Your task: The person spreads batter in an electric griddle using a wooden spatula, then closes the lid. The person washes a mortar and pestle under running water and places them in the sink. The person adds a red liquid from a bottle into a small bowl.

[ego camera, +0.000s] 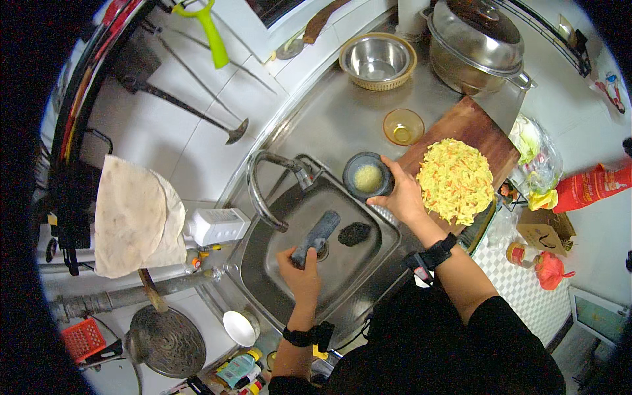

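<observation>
In my left hand (300,277) is a grey stone pestle (321,229), gripped at its near end and held over the sink basin (281,256). My right hand (402,195) grips the side of a small grey stone mortar (351,170) at the sink's far right rim. Pale yellow crushed food (368,178) sits in the mortar. A dark scouring pad (354,234) lies on the basin floor, right of the pestle. Beyond my right hand, a heap of yellow and orange shreds (456,180) rests on a wooden cutting board (461,121).
A curved faucet (256,182) reaches over the basin's left side. Behind the mortar stand an amber glass bowl (403,127), a metal bowl (377,57) in a basket and a large lidded pot (474,49). A white bottle (219,226) and a white bowl (240,328) stand left of the sink.
</observation>
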Demonstrator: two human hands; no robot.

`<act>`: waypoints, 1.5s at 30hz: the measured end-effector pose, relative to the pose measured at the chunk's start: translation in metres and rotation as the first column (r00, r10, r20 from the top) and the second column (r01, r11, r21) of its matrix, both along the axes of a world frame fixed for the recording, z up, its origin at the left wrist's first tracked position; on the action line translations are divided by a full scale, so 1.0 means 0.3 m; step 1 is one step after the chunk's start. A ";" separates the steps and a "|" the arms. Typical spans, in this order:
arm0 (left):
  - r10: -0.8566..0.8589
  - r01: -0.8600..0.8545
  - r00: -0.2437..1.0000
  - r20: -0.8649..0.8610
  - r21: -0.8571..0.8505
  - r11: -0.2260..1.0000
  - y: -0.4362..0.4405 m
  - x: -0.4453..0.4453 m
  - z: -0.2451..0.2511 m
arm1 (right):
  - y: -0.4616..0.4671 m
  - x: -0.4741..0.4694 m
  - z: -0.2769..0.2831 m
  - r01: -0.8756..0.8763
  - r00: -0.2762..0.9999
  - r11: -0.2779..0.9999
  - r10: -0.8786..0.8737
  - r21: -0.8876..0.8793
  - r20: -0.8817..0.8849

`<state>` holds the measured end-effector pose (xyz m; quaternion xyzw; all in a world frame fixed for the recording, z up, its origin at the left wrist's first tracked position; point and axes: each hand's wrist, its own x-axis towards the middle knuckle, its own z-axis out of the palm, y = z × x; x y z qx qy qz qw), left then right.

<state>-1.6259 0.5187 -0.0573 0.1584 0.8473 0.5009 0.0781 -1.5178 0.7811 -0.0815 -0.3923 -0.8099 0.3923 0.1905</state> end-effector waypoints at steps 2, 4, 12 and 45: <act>0.125 -0.147 0.917 0.379 0.029 0.989 -0.098 0.000 -0.127 | -0.010 0.005 -0.011 -0.017 0.996 1.000 0.016 -0.013 -0.083; 0.178 -0.249 0.777 0.604 0.034 0.968 -0.149 -0.053 -0.291 | -0.028 0.015 -0.024 -0.044 0.984 0.998 0.037 -0.037 -0.176; 0.057 0.184 0.446 0.893 -0.153 0.971 -0.326 -0.118 -0.758 | -0.099 0.194 -0.082 -0.061 0.986 0.986 0.035 -0.154 -0.166; -0.638 0.640 0.761 0.121 0.019 0.768 0.578 -0.203 -0.171 | 0.101 -0.012 -0.141 -0.185 0.867 0.816 -0.127 -0.548 -0.482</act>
